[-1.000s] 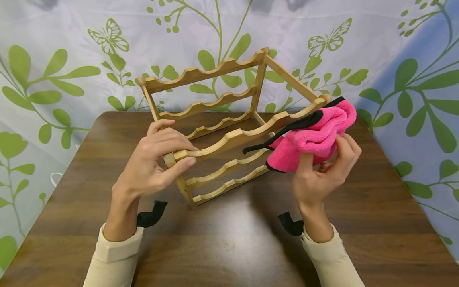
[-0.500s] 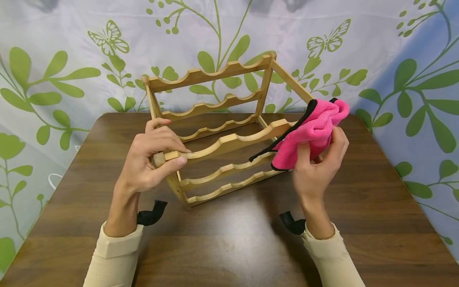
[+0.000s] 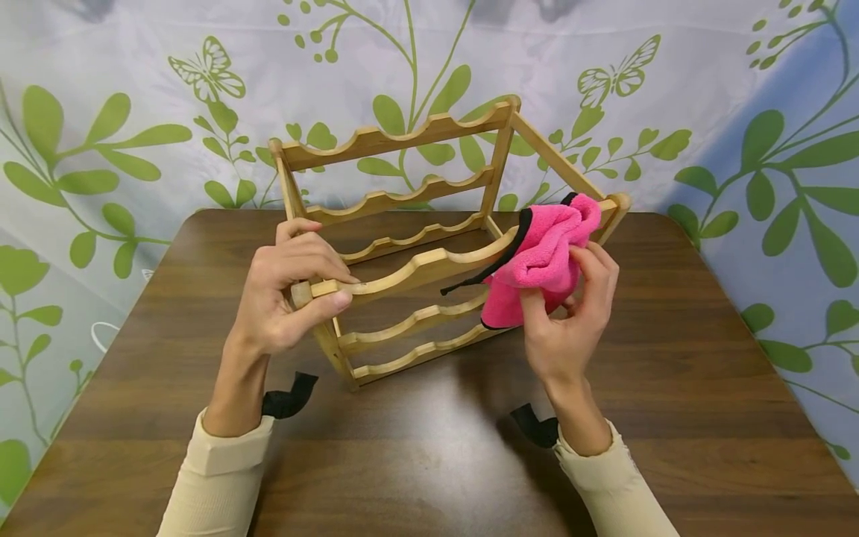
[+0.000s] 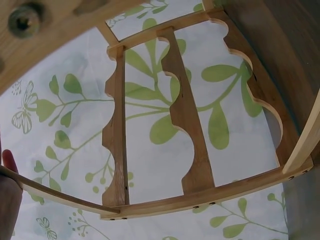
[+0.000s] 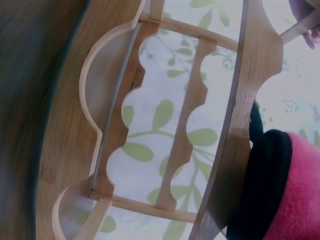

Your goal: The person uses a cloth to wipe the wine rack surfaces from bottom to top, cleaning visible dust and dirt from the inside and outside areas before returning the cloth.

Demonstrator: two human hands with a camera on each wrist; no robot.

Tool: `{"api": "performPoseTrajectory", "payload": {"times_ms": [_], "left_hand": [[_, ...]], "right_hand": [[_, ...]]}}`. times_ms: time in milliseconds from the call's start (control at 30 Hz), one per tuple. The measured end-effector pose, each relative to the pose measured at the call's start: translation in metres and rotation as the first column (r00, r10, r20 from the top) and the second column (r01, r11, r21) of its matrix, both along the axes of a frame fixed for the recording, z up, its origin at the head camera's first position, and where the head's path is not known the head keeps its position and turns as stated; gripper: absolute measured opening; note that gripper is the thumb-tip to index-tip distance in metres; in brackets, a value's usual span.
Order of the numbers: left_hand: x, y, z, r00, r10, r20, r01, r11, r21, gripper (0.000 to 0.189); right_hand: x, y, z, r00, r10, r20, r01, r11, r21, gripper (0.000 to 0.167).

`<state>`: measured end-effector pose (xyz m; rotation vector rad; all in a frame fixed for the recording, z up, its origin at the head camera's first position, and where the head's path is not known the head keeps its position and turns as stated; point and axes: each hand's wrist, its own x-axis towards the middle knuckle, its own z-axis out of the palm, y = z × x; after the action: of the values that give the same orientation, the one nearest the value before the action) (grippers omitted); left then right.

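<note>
A light wooden wine rack (image 3: 429, 268) with scalloped rails stands at an angle on the table in the head view. My left hand (image 3: 288, 287) grips the near left end of its top front rail, thumb below and fingers over it. My right hand (image 3: 570, 321) pinches a bunched pink cloth (image 3: 537, 257) with black edging against the right part of that same rail. The cloth hides a stretch of the rail. In the right wrist view, the cloth (image 5: 305, 190) lies close beside a rail (image 5: 240, 115). The left wrist view looks through the rack's scalloped rails (image 4: 185, 115).
The dark brown wooden table (image 3: 429, 462) spreads beneath the rack. Behind it hangs a white curtain (image 3: 470, 37) printed with green leaves and butterflies. Black straps (image 3: 291, 397) stick out at both wrists.
My right hand has slid the cloth leftward along the top front rail, baring the rail's right end. The rack has shifted slightly, and my left hand keeps its grip.
</note>
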<state>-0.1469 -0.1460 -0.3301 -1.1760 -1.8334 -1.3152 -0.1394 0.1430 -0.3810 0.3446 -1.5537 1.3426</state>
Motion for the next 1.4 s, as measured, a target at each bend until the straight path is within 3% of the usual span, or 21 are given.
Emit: {"api": "performPoseTrajectory", "payload": {"times_ms": [133, 200, 267, 300, 367, 467, 500, 567, 600, 667, 900, 1033, 1133, 1200, 1267, 1333, 1400], "left_hand": [[0.002, -0.002, 0.002, 0.999, 0.052, -0.002, -0.052, 0.998, -0.047, 0.038], [0.006, -0.005, 0.006, 0.993, 0.119, -0.012, -0.119, 0.985, -0.124, 0.04], [0.013, -0.009, 0.011, 0.977, 0.212, -0.02, -0.212, 0.954, -0.214, 0.043], [0.017, -0.011, 0.014, 0.961, 0.274, -0.021, -0.27, 0.926, -0.263, 0.047], [0.028, -0.015, 0.022, 0.91, 0.414, 0.008, -0.383, 0.848, -0.367, 0.06], [0.045, -0.017, 0.034, 0.796, 0.589, 0.141, -0.441, 0.723, -0.532, 0.083], [0.049, -0.017, 0.036, 0.757, 0.625, 0.191, -0.428, 0.695, -0.577, 0.088], [0.055, -0.015, 0.04, 0.702, 0.655, 0.282, -0.385, 0.681, -0.623, 0.086], [0.056, -0.015, 0.041, 0.687, 0.654, 0.316, -0.366, 0.688, -0.627, 0.082], [0.056, -0.015, 0.042, 0.686, 0.632, 0.361, -0.345, 0.719, -0.604, 0.072], [0.044, -0.025, 0.038, 0.718, 0.506, 0.478, -0.274, 0.837, -0.474, 0.071], [0.031, -0.032, 0.03, 0.725, 0.384, 0.572, -0.22, 0.916, -0.336, 0.078], [0.021, -0.036, 0.024, 0.735, 0.279, 0.619, -0.195, 0.96, -0.201, 0.077], [0.015, -0.037, 0.02, 0.738, 0.201, 0.645, -0.178, 0.979, -0.101, 0.076], [0.012, -0.036, 0.018, 0.728, 0.118, 0.676, -0.17, 0.985, 0.011, 0.074], [0.01, -0.035, 0.017, 0.71, 0.066, 0.701, -0.19, 0.977, 0.101, 0.072], [0.009, -0.032, 0.017, 0.692, 0.061, 0.719, -0.237, 0.96, 0.147, 0.07]], "right_hand": [[0.0, 0.002, 0.001, 1.0, 0.008, -0.025, -0.007, 1.0, 0.02, 0.044], [0.0, 0.004, 0.001, 1.0, 0.003, -0.027, -0.002, 1.0, 0.023, 0.043], [0.002, 0.004, 0.003, 1.0, -0.007, -0.024, 0.007, 1.0, 0.014, 0.043], [0.002, 0.004, 0.004, 1.0, -0.015, -0.027, 0.015, 1.0, 0.005, 0.043], [0.003, 0.003, 0.007, 0.999, -0.042, -0.035, 0.041, 0.999, -0.019, 0.043], [0.005, 0.002, 0.011, 0.994, -0.094, -0.05, 0.09, 0.994, -0.064, 0.044], [0.005, 0.002, 0.013, 0.992, -0.111, -0.055, 0.107, 0.991, -0.079, 0.043], [0.005, 0.002, 0.016, 0.989, -0.139, -0.055, 0.133, 0.986, -0.102, 0.043], [0.006, 0.002, 0.018, 0.987, -0.149, -0.056, 0.142, 0.983, -0.113, 0.043], [0.005, 0.002, 0.019, 0.985, -0.165, -0.045, 0.158, 0.979, -0.129, 0.042], [0.001, 0.009, 0.019, 0.98, -0.198, -0.017, 0.19, 0.957, -0.218, 0.038], [0.0, 0.012, 0.023, 0.982, -0.188, -0.011, 0.181, 0.96, -0.216, 0.039], [0.002, 0.011, 0.027, 0.989, -0.147, -0.019, 0.14, 0.967, -0.211, 0.04], [0.002, 0.011, 0.029, 0.993, -0.11, -0.029, 0.102, 0.971, -0.215, 0.041], [0.003, 0.01, 0.029, 0.995, -0.091, -0.034, 0.081, 0.973, -0.218, 0.042], [0.002, 0.01, 0.029, 0.996, -0.084, -0.037, 0.074, 0.971, -0.229, 0.041], [0.001, 0.01, 0.026, 0.994, -0.095, -0.046, 0.081, 0.968, -0.237, 0.042]]}}
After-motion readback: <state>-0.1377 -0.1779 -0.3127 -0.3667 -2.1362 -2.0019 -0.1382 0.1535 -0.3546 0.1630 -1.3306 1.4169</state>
